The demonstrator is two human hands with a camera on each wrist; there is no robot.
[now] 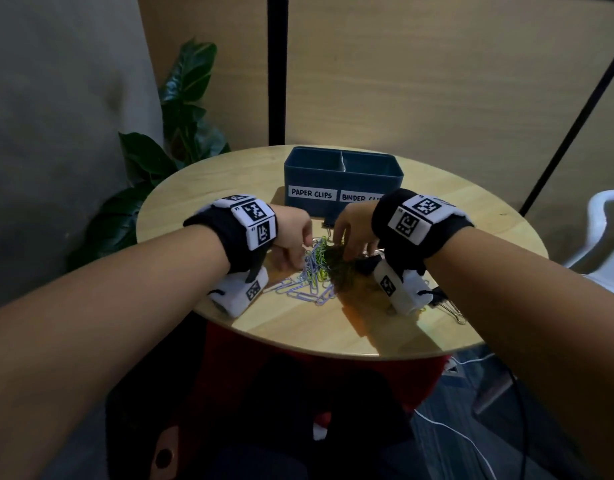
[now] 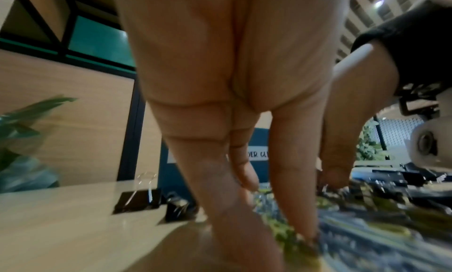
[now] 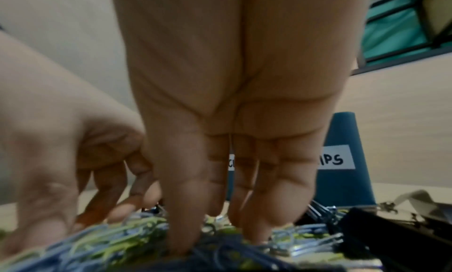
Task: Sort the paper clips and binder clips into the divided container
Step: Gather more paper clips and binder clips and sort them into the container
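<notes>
On the round wooden table (image 1: 419, 327) lies a tangled pile of blue, green and yellow paper clips (image 1: 314, 271). My left hand (image 1: 303, 252) reaches down from the left and pinches a hanging clump of it. From the right, my right hand (image 1: 347, 252) digs thumb and fingers into the same pile (image 3: 110, 235). Black binder clips (image 1: 444, 303) lie by my right wrist, and others (image 2: 138, 200) sit behind the pile. The blue divided container (image 1: 319, 176), labelled PAPER CLIPS on the left and BINDER CLIPS on the right, stands just beyond both hands.
A leafy plant (image 1: 181, 133) stands left of the table against the wall. A white chair (image 1: 606, 230) is at the right edge. Cables (image 1: 471, 445) run across the floor below. The near table edge is close behind both wrists.
</notes>
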